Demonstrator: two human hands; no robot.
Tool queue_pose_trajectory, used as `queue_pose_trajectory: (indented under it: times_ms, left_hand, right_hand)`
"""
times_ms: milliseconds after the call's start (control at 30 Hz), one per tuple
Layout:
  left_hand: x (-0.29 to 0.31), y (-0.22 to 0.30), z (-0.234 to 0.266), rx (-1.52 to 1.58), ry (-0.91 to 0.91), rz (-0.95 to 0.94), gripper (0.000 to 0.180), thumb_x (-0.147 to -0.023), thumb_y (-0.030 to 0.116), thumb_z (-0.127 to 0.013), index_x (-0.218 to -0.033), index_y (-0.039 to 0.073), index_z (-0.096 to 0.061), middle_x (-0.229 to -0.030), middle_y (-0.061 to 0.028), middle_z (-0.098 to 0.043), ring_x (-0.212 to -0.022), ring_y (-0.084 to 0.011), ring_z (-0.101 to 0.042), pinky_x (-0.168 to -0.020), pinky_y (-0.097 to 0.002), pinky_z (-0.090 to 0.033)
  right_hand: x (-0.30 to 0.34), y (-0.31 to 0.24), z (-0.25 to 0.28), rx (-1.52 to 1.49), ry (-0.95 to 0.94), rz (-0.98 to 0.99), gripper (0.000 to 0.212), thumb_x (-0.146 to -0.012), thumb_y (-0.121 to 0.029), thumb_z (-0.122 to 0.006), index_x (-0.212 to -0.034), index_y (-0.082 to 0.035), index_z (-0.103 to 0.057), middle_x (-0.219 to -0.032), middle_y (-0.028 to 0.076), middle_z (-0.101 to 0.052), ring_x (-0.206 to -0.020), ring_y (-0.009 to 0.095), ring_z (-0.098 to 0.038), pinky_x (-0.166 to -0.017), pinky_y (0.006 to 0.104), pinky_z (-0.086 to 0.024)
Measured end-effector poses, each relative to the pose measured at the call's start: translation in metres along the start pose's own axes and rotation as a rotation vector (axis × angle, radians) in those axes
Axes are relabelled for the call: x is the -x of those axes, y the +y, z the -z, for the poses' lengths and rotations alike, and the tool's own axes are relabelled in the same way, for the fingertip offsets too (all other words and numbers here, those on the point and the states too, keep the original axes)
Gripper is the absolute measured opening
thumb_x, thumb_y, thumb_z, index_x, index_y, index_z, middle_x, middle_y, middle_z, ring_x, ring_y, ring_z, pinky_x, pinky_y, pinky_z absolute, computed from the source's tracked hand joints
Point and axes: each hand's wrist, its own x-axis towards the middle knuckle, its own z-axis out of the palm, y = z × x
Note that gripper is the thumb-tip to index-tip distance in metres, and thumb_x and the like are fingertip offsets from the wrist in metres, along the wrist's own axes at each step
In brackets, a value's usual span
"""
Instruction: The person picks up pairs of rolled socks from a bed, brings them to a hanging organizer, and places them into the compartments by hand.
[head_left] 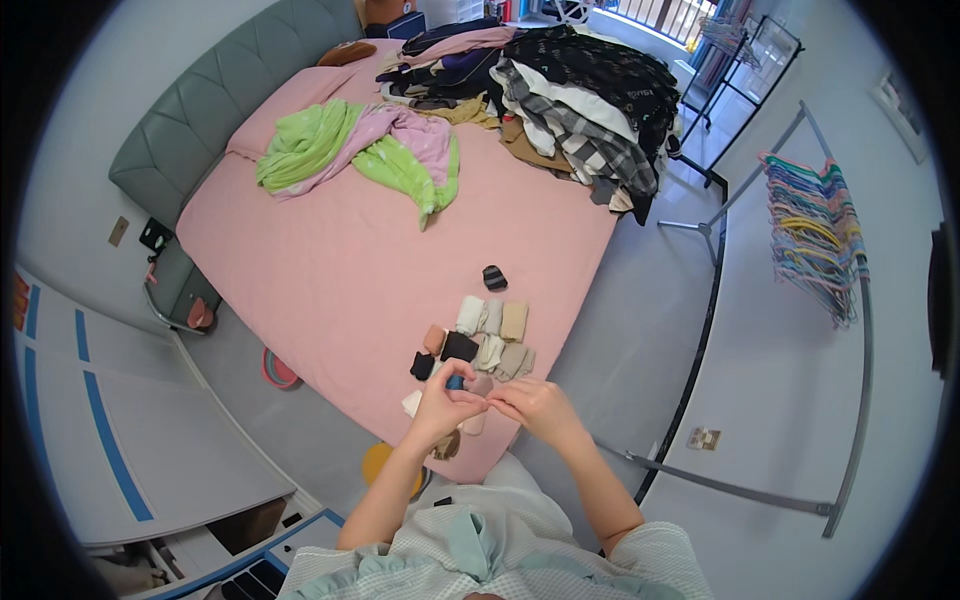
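Clock centred on the meeting fingertips, 12 toward the far end of the bed; left to right.

Quilt, green and pink, crumpled at 11, probably parked there to leave the near sheet usable. Left hand: thumb and fingers curl into a C, tips meeting the right hand's; hangs over the bundles. Bundles, small folded or rolled cloth, sit at the near bed end, mostly from 9 round to 1, some partly hidden by the hands; likely grouped for easy reach. Striped bundle lies apart at 12. Right hand: fingers bunched, tips together against the left's. Looks like a fine pinch; can't tell if anything small is between. Clothes heap between 12 and 1, far side, probably out of the way. Hangers at 2, packed together on a rack, likely to save space.

Edges: left bed edge runs down from 10 to 7, basin below it at 9. Bare sheet from 10 to 12 past the bundles: good room. Right bed edge passes close beside the right hand, little margin; floor beyond at 2.
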Motion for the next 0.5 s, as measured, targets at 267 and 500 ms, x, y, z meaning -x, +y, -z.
queue_pose_trajectory:
  times_ms: [267,500]
  left_hand:
    - [-0.103,0.001,-0.021,0.028,0.156,0.03,0.038,-0.068,-0.01,-0.067,-0.096,0.003,-0.045,-0.096,-0.0039,-0.048,-0.077,-0.0118,-0.064,-0.064,-0.0215,-0.052]
    - [-0.199,-0.072,0.0,-0.167,0.24,-0.067,0.031,-0.069,-0.011,-0.065,-0.095,0.0,-0.051,-0.087,-0.0017,-0.048,-0.065,-0.0016,-0.055,-0.061,-0.0145,-0.043]
  right_hand:
    - [-0.059,0.094,0.022,-0.101,0.038,-0.042,0.011,-0.078,-0.012,-0.065,-0.084,-0.004,-0.063,-0.077,0.008,-0.063,-0.069,0.024,-0.062,-0.061,0.0317,-0.05]
    - [-0.08,0.206,-0.025,-0.357,0.068,-0.363,0.012,-0.081,-0.009,-0.064,-0.09,-0.001,-0.065,-0.081,0.01,-0.066,-0.069,0.019,-0.064,-0.062,0.0288,-0.051]
